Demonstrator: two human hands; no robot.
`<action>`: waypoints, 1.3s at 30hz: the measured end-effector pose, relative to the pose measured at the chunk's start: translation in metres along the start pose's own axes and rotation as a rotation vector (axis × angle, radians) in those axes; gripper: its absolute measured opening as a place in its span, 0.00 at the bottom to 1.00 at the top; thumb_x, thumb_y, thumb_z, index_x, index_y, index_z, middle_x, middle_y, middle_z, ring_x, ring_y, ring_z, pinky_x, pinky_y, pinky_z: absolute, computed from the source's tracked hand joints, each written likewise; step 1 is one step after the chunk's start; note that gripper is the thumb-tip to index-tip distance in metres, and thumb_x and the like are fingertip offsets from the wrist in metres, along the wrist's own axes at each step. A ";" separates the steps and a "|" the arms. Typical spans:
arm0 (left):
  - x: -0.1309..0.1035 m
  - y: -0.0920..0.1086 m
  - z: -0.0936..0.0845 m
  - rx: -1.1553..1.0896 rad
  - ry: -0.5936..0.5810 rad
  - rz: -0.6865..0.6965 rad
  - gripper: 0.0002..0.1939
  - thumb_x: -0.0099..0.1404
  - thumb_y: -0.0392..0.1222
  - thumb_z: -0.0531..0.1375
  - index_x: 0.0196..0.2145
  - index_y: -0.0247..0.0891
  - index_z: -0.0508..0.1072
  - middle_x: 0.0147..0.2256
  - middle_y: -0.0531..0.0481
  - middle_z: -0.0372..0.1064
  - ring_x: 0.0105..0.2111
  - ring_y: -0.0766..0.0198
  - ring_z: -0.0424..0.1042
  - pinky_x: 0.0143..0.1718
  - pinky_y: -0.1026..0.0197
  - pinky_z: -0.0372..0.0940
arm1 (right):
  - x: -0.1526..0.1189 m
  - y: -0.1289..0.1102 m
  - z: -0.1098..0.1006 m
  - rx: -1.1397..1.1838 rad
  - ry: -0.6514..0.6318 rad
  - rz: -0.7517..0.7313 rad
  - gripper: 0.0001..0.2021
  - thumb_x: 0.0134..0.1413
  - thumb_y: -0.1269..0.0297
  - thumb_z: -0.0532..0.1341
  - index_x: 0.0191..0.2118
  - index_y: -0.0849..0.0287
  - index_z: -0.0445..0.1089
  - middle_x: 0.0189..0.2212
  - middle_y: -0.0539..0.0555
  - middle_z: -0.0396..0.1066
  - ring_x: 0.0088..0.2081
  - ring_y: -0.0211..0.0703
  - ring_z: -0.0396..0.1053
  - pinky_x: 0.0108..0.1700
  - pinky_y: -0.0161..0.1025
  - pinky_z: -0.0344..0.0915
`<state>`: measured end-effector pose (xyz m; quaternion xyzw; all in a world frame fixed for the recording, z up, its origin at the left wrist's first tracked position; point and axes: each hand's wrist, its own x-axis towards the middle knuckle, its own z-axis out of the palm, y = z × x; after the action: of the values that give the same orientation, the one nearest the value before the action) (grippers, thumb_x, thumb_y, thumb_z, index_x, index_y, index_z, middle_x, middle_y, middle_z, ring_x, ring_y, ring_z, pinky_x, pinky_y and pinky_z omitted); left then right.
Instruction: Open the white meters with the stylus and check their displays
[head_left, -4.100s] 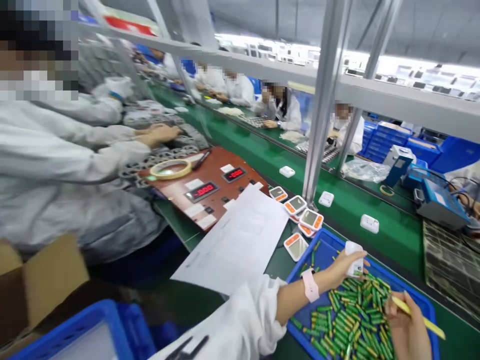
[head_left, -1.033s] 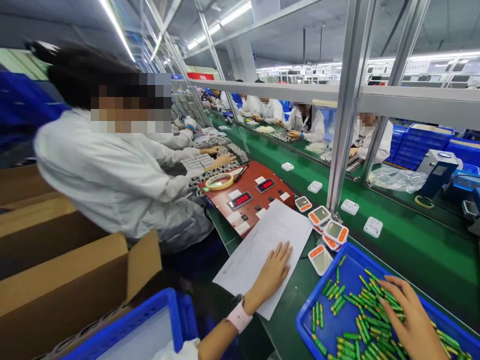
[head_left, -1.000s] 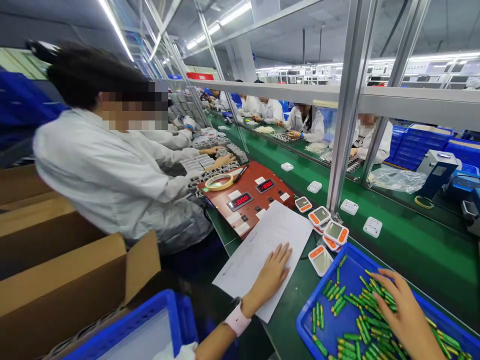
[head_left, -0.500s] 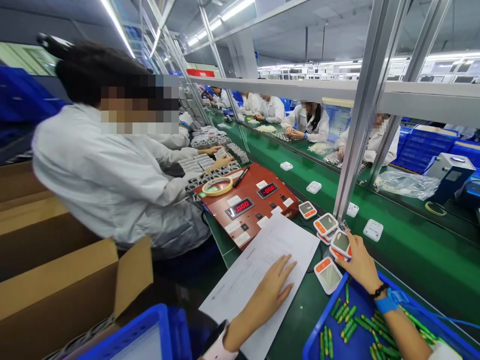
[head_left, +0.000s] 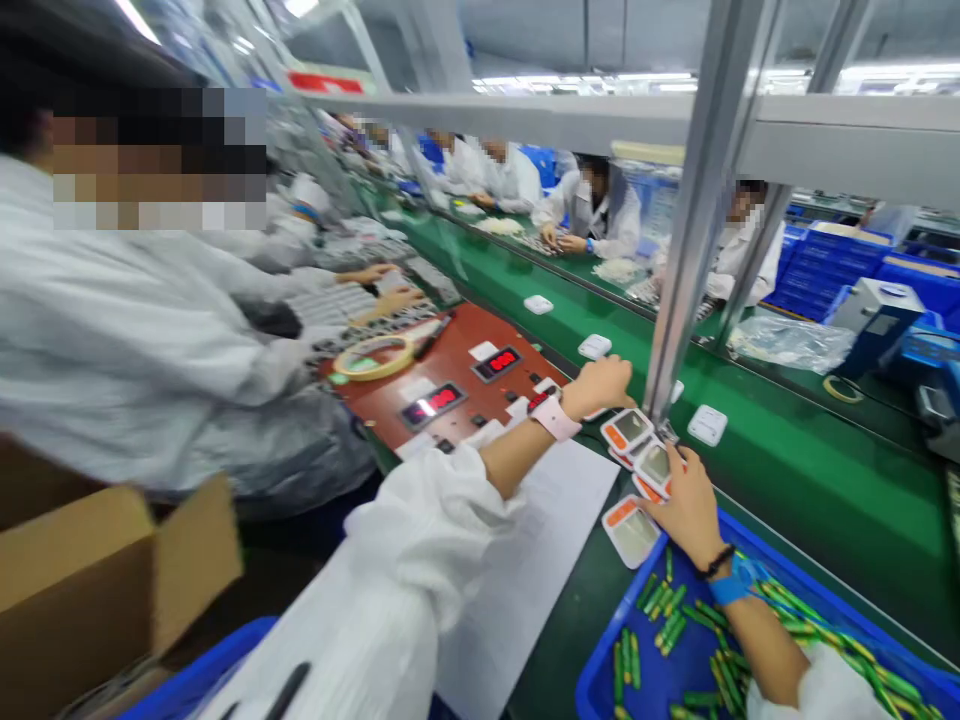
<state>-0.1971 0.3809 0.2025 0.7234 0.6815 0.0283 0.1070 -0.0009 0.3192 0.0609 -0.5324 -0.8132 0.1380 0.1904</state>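
At the lower left of the frame I have an open cardboard box, its contents too dark to identify, and beside it a blue crate mostly hidden by my sleeve. Toward the centre, a red-brown panel bears a tape roll, with a paper sheet below. My left hand is over the near edge of the green belt, beside the piled display units; its fingertips are hidden, so I cannot tell whether it grips anything. Right of centre, my right hand has thumb and fingers spread about the top display unit; I cannot tell how firmly they press. I judge it light, stiff and slightly slippery, with a fragile screen, so I would pinch the white rim, off the glass. At the lower right, the blue tray contains scattered green batteries, some beneath my right forearm
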 end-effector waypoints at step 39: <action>0.051 0.143 0.099 -0.249 -0.084 0.301 0.39 0.44 0.52 0.71 0.52 0.39 0.66 0.46 0.44 0.73 0.45 0.50 0.73 0.42 0.58 0.68 | 0.027 0.239 -0.078 -0.007 0.166 0.465 0.40 0.33 0.44 0.68 0.53 0.63 0.69 0.45 0.64 0.74 0.43 0.60 0.72 0.41 0.45 0.67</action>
<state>-0.0348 0.4130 0.1286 0.7990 0.5516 0.0978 0.2185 0.2190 0.4402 0.0326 -0.7156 -0.6507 0.1310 0.2177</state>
